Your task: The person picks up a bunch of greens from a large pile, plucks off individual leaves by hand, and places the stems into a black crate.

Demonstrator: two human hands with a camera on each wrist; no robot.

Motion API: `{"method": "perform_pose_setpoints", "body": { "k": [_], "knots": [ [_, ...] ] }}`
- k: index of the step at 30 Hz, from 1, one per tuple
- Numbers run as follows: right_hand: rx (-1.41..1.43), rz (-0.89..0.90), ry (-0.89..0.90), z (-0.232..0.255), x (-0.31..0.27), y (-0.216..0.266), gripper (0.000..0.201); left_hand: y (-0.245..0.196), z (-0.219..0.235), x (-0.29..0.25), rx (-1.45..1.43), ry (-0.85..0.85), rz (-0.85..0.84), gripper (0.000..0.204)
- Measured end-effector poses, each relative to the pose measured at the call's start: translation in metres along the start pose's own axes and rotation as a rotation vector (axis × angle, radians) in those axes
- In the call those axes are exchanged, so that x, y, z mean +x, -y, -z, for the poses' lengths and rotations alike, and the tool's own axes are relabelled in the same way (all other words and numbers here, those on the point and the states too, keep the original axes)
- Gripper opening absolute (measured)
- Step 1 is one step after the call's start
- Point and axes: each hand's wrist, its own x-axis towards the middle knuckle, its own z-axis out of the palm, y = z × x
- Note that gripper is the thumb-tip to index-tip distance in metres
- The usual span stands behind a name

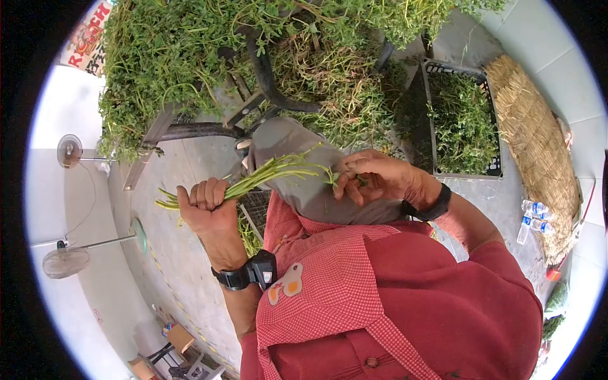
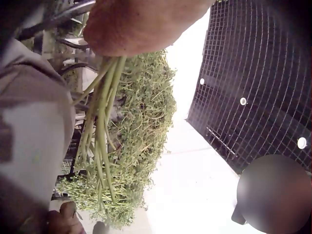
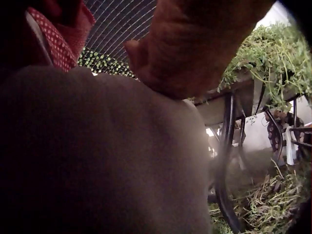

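Note:
My left hand (image 1: 212,215) grips a bundle of long green stems (image 1: 269,172), mostly bare of leaves, with their cut ends sticking out past the thumb side. In the left wrist view the stems (image 2: 102,122) hang out beyond the palm's edge. At the far tips of the bundle, over the grey trousers (image 1: 304,190), my right hand (image 1: 386,180) has its fingers curled and pinches a small green sprig (image 1: 333,177). In the right wrist view that hand (image 3: 190,53) is dark and its fingertips are hidden.
A big heap of leafy stems (image 1: 171,63) covers the table in front, and more cut greens (image 1: 335,76) lie below it. At right stand a black crate (image 1: 436,149) holding greens, a straw roll (image 1: 532,139) and plastic bottles (image 1: 535,218). Fans (image 1: 66,263) stand at left.

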Motion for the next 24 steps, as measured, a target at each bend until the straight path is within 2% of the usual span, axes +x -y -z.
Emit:
{"method": "perform_pose_setpoints", "body": {
  "k": [5, 8, 10, 11, 13, 14, 15, 17, 18, 20, 21, 23, 24],
  "knots": [
    [-0.031, 0.002, 0.032, -0.010, 0.000, 0.000, 0.033, 0.003, 0.002, 0.000, -0.021, 0.031, 0.017, 0.050],
    [-0.033, -0.031, 0.037, -0.014, 0.005, 0.000, 0.028, 0.008, -0.002, -0.002, -0.056, -0.052, -0.005, 0.051],
    [-0.230, -0.007, 0.054, -0.014, 0.005, 0.000, 0.024, 0.008, -0.001, -0.003, -0.048, -0.015, 0.011, 0.051],
    [-0.232, -0.008, 0.057, -0.015, 0.002, 0.003, 0.024, 0.006, -0.002, -0.002, -0.050, -0.015, 0.007, 0.051],
    [-0.507, 0.004, 0.423, -0.024, -0.014, 0.013, 0.023, 0.000, -0.003, -0.002, 0.001, -0.047, -0.056, 0.051],
    [-0.522, 0.077, 0.558, -0.026, -0.018, 0.016, 0.021, -0.004, -0.001, -0.002, 0.002, -0.052, -0.062, 0.051],
    [-0.523, 0.076, 0.563, -0.027, -0.024, 0.022, 0.021, -0.008, -0.001, -0.001, 0.027, -0.019, -0.092, 0.051],
    [-0.504, -0.195, 0.433, -0.029, -0.036, 0.032, 0.018, -0.007, -0.003, 0.000, 0.053, 0.018, -0.122, 0.052],
    [-0.507, -0.193, 0.432, -0.028, -0.035, 0.033, 0.018, -0.003, -0.006, -0.002, 0.040, 0.030, -0.107, 0.052],
    [-0.214, -0.102, 0.176, -0.025, -0.030, 0.038, 0.018, 0.004, -0.009, -0.004, 0.026, 0.051, -0.094, 0.052],
    [-0.217, -0.100, 0.178, -0.023, -0.025, 0.035, 0.018, 0.006, -0.009, -0.005, 0.010, 0.105, -0.060, 0.052],
    [-0.185, 0.160, 0.036, -0.023, -0.012, 0.025, 0.019, 0.009, -0.009, -0.006, -0.003, 0.154, -0.023, 0.052],
    [-0.167, 0.153, -0.091, -0.034, -0.009, 0.027, 0.021, 0.010, -0.011, -0.008, 0.014, 0.171, -0.015, 0.053]
  ]
}}
